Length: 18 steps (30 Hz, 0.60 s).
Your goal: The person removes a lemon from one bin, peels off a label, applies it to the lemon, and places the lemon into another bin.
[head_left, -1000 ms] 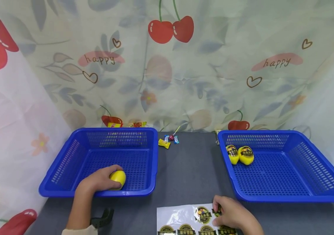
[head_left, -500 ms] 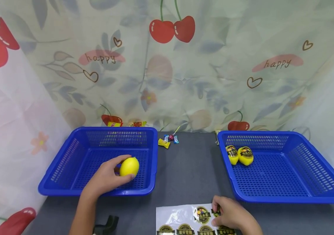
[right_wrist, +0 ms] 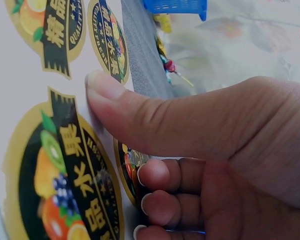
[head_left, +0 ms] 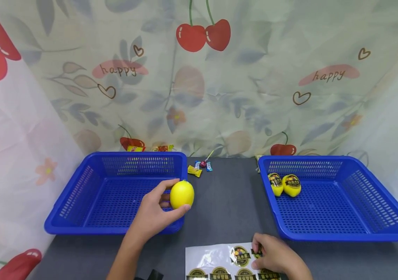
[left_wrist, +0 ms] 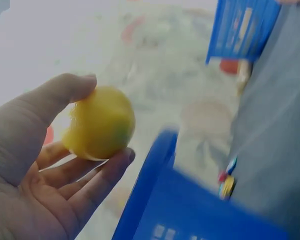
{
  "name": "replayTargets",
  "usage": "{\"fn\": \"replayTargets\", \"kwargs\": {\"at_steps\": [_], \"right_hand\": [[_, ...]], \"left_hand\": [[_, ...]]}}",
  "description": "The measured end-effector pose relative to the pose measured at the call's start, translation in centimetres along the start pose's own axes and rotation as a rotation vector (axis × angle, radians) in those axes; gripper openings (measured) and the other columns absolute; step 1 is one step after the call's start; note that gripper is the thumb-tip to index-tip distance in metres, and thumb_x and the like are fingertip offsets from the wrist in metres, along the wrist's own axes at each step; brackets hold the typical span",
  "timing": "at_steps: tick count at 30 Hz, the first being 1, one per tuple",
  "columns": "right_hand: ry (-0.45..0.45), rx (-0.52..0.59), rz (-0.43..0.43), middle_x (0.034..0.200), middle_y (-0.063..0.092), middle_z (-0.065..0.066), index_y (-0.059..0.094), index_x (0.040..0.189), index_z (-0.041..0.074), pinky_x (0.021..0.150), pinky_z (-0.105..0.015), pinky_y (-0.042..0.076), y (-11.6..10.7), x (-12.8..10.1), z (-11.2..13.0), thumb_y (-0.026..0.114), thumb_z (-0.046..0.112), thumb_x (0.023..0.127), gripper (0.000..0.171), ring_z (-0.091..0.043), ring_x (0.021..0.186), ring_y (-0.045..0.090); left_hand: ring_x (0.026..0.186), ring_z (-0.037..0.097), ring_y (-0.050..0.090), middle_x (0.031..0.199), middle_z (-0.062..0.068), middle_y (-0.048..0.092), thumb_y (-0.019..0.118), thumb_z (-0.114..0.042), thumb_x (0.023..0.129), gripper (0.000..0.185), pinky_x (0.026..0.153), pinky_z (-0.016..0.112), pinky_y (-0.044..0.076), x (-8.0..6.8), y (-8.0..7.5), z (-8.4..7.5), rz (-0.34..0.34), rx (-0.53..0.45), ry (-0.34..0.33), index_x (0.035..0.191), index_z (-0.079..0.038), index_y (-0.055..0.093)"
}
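In the head view my left hand (head_left: 158,212) holds a plain yellow lemon (head_left: 182,194) between thumb and fingers, in the air over the right rim of the left blue basket (head_left: 114,231). The left wrist view shows the lemon (left_wrist: 102,122) at the fingertips, with no sticker visible on it. My right hand (head_left: 277,256) is at the right edge of a white sheet of round fruit stickers (head_left: 213,258). Its thumb lies on the sheet's face and its other fingers curl at the edge, gripping it. Part of the sheet is cut off by the frame's bottom.
A second blue basket (head_left: 346,237) on the right contains two lemons (head_left: 291,186) bearing round black-and-gold stickers. Wrapped candies (head_left: 194,171) and a lollipop (head_left: 203,164) lie at the back of the grey table (head_left: 225,202). A printed curtain (head_left: 255,97) hangs behind.
My left hand has lifted the lemon from inside the left basket and carried it right to that basket's right rim. The right hand stays on the sticker sheet.
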State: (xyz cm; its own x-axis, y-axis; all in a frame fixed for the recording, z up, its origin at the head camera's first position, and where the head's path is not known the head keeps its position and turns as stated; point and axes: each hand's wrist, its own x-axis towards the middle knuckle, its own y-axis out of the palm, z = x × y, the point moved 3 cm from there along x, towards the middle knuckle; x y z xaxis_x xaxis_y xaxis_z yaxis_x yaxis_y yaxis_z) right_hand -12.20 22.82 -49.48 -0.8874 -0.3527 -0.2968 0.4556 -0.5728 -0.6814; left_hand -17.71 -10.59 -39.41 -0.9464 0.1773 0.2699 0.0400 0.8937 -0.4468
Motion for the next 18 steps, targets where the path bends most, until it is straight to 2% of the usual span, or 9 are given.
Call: {"fn": "replayTargets", "kwargs": {"at_steps": [6, 9, 13, 18], "right_hand": [[0.005, -0.013, -0.007, 0.066, 0.045, 0.0, 0.054, 0.084, 0.015, 0.051, -0.031, 0.033, 0.0, -0.1, -0.2, 0.089, 0.017, 0.072, 0.037, -0.016, 0.056, 0.041], [0.011, -0.01, -0.01, 0.066, 0.046, 0.0, 0.054, 0.084, 0.015, 0.05, -0.031, 0.033, 0.0, -0.1, -0.1, 0.089, 0.017, 0.072, 0.037, -0.016, 0.056, 0.041], [0.011, 0.004, -0.018, 0.066, 0.046, -0.001, 0.055, 0.085, 0.014, 0.05, -0.031, 0.033, 0.0, -0.1, 0.0, 0.089, 0.017, 0.072, 0.037, -0.017, 0.056, 0.041], [0.005, -0.004, -0.034, 0.067, 0.046, 0.0, 0.054, 0.084, 0.015, 0.051, -0.03, 0.033, 0.1, -0.2, 0.0, 0.09, 0.017, 0.071, 0.038, -0.016, 0.057, 0.042]], "left_hand": [[0.093, 0.017, 0.068, 0.125, 0.004, 0.061, 0.089, -0.024, 0.077, 0.068, 0.077, 0.029, 0.059, -0.8, 3.9, -1.9, -0.024, -0.098, 0.002, 0.136, -0.015, 0.055], [0.093, 0.016, 0.066, 0.127, 0.003, 0.059, 0.086, -0.025, 0.081, 0.068, 0.077, 0.027, 0.058, -1.3, 5.9, -2.5, 0.032, -0.15, 0.031, 0.138, -0.013, 0.051], [0.092, 0.015, 0.064, 0.125, 0.002, 0.058, 0.08, -0.027, 0.086, 0.066, 0.076, 0.03, 0.059, -1.9, 8.0, -2.5, 0.121, -0.16, 0.073, 0.142, -0.014, 0.047], [0.094, 0.012, 0.06, 0.124, 0.001, 0.056, 0.075, -0.033, 0.091, 0.064, 0.077, 0.027, 0.057, -2.1, 10.1, -1.7, 0.184, -0.097, 0.07, 0.145, -0.021, 0.043]]}}
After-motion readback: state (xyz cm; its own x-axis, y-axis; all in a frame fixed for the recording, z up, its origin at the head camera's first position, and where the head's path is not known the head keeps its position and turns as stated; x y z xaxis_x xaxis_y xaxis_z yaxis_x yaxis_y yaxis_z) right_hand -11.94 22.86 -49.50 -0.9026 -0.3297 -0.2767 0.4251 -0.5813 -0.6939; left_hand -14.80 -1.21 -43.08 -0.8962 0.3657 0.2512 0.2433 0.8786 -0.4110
